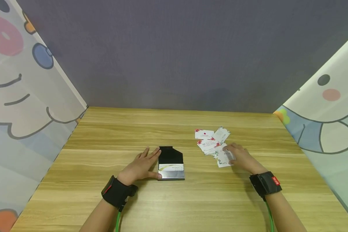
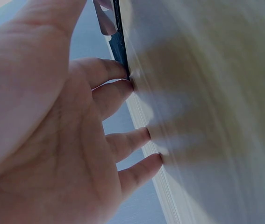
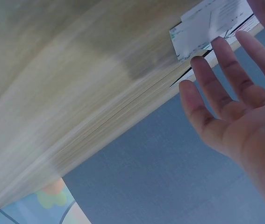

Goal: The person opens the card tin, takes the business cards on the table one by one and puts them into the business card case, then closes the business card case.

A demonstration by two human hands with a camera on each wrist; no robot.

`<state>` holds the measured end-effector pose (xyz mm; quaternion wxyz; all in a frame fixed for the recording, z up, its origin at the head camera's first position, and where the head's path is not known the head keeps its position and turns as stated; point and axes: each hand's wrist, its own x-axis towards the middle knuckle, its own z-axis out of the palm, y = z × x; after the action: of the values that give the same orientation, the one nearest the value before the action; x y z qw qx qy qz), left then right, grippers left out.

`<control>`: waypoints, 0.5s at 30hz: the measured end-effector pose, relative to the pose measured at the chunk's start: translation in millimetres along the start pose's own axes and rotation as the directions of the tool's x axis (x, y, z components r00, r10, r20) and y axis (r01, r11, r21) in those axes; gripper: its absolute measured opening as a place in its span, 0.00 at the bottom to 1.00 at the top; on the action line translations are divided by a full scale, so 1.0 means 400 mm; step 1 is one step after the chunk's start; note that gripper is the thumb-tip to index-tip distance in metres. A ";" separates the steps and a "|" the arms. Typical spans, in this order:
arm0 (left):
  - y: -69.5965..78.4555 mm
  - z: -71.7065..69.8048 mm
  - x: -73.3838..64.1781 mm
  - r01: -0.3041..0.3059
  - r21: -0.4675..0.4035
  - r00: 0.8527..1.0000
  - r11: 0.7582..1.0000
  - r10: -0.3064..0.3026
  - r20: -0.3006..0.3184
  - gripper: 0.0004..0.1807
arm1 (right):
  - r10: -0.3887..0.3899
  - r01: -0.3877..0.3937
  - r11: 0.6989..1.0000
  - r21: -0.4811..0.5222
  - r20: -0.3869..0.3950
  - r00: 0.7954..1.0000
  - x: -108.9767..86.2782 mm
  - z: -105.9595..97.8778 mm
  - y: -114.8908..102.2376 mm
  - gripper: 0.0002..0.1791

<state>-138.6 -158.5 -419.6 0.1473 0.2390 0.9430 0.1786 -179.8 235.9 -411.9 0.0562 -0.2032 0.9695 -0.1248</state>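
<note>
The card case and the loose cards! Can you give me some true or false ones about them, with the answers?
1. The left hand touches the card case. True.
2. The case is closed. False: its black flap is open.
3. A card shows inside the case. True.
4. The loose cards lie left of the case. False: they lie to its right.
5. The right hand is at the loose cards. True.

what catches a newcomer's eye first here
Probably the white rectangular cards with red or green floral prints, right of centre on the yellowish wood-grain table, by the right hand. Next, the open black-and-silver card case near the middle, with the left hand at its left edge.
</note>
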 end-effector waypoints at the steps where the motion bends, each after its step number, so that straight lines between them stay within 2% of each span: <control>1: 0.000 0.000 0.000 0.000 -0.001 1.000 1.000 0.000 0.000 0.51 | -0.001 0.001 1.000 0.004 -0.007 1.000 0.000 0.000 0.000 0.30; 8: -0.004 0.002 0.003 -0.003 0.002 1.000 1.000 0.003 -0.003 0.52 | -0.028 0.029 0.999 0.028 -0.047 0.999 -0.005 0.000 0.003 0.30; 15: -0.003 0.001 0.002 -0.001 0.002 1.000 1.000 0.001 -0.003 0.51 | -0.040 0.042 0.999 0.017 -0.085 0.996 0.002 0.001 0.004 0.26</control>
<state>-139.6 -158.9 -420.7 0.1455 0.2394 0.9433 0.1782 -181.2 236.8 -412.7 0.0146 -0.2171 0.9654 -0.1436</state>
